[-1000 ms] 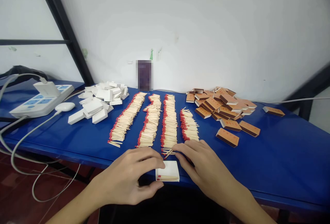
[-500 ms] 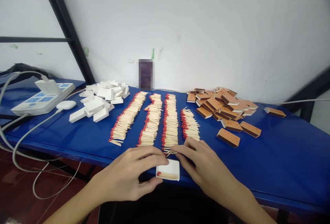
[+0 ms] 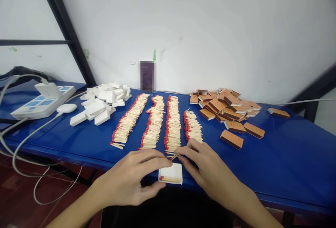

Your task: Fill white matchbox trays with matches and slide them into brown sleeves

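A small white matchbox tray point(image 3: 173, 172) lies at the near edge of the blue table point(image 3: 288, 165), with a few red-tipped matches in it. My left hand point(image 3: 133, 179) grips the tray's left side between thumb and fingers. My right hand point(image 3: 207, 168) rests just right of the tray, and its fingertips pinch at a few loose matches point(image 3: 173, 156) at the near end of a match row. Several long rows of matches point(image 3: 154, 123) run away from me behind the tray.
A heap of white inner trays point(image 3: 102, 104) sits at the back left. A heap of brown matchbox sleeves point(image 3: 228, 111) sits at the back right. A white power strip point(image 3: 39, 102) with cables lies on the far left. A black frame stands against the wall.
My left index finger has slid right over the tray's top edge. My right fingers have drawn closer onto the loose matches. The tray has stayed put.
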### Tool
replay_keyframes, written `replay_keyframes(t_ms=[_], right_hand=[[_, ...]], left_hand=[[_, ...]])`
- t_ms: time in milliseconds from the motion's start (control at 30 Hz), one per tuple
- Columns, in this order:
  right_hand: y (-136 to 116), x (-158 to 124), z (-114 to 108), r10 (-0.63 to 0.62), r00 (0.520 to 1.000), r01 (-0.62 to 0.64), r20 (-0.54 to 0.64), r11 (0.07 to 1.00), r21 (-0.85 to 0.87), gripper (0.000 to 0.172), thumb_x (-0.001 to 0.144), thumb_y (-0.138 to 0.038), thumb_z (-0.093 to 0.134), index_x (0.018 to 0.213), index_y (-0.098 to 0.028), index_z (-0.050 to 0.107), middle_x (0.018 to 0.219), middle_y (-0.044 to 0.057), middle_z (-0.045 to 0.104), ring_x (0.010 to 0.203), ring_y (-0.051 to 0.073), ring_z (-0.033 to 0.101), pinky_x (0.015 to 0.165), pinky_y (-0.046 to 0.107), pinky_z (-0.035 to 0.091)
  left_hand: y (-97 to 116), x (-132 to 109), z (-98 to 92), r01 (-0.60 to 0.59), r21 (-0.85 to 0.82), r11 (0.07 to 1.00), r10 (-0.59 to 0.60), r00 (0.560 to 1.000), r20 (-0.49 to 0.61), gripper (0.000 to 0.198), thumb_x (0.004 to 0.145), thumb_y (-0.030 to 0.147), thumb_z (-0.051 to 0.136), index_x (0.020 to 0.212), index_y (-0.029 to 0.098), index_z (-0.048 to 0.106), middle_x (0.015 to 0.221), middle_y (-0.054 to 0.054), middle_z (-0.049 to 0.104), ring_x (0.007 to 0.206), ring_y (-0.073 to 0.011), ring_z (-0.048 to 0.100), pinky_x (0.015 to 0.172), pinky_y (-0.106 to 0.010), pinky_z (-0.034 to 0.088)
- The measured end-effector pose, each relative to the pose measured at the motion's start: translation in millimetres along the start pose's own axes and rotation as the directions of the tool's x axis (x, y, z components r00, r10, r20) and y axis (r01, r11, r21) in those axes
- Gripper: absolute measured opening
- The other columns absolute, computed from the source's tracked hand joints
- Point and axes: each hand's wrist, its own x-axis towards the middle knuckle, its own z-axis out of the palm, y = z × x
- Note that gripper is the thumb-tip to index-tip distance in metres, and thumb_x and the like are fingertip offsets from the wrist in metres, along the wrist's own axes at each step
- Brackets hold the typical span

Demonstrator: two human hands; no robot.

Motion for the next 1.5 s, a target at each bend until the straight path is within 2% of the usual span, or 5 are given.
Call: replay_keyframes(t_ms=[433,733,1000,1200,1500], right_hand=[[-1,0,-3,-0.081,0.996,0.083,0.026,0.990,-0.115,0.021,0.104,-0.011,0.038,0.101,-0.021,0.056,0.100,0.006,0.062,0.087,0.022,0.057,0.077,0.038,0.044],[-9,-4,-2,-0.168,0.961,0.175,-0.221,0.984,0.012,0.011,0.101,-0.014,0.048,0.098,-0.022,0.054,0.089,0.002,0.061,0.079,0.018,0.052,0.074,0.034,0.039],[-18,-6,-2,-0.276,0.946,0.279,-0.169,0.960,-0.006,0.010,0.097,-0.016,0.051,0.091,-0.021,0.056,0.081,0.001,0.063,0.076,0.018,0.054,0.076,0.034,0.040],[-12,-4,-5,-0.088,0.954,0.084,-0.285,0.996,-0.028,0.019,0.097,-0.016,0.049,0.079,-0.023,0.053,0.060,-0.004,0.057,0.056,0.014,0.044,0.065,0.032,0.033],[-5,0,5,-0.001,0.984,-0.011,-0.176,0.998,-0.069,0.015,0.095,-0.016,0.050,0.092,-0.022,0.063,0.069,0.000,0.069,0.065,0.019,0.059,0.072,0.033,0.040]], left_hand=[[0,1,0.3,0.015,-0.038,0.999,-0.014,1.000,0.019,0.035,0.089,0.015,0.067,0.123,0.022,0.060,0.116,-0.005,0.069,0.102,-0.0178,0.069,0.090,-0.027,0.055],[2,2,1.1,0.108,-0.016,0.994,-0.108,0.994,0.029,0.033,0.088,0.017,0.069,0.117,0.023,0.055,0.110,-0.001,0.068,0.096,-0.0169,0.067,0.083,-0.026,0.052],[1,1,0.9,0.122,-0.032,0.992,-0.121,0.992,0.030,0.026,0.088,0.018,0.068,0.108,0.023,0.052,0.106,-0.001,0.067,0.090,-0.0159,0.064,0.078,-0.026,0.050],[1,3,-0.7,0.062,-0.037,0.997,-0.062,0.998,0.015,0.032,0.089,0.016,0.067,0.118,0.023,0.056,0.111,-0.003,0.070,0.098,-0.0171,0.068,0.086,-0.026,0.053],[-1,2,1.9,0.051,-0.047,0.998,-0.051,0.999,0.006,0.034,0.086,0.017,0.072,0.117,0.022,0.059,0.111,-0.003,0.072,0.096,-0.0175,0.070,0.085,-0.026,0.055]])
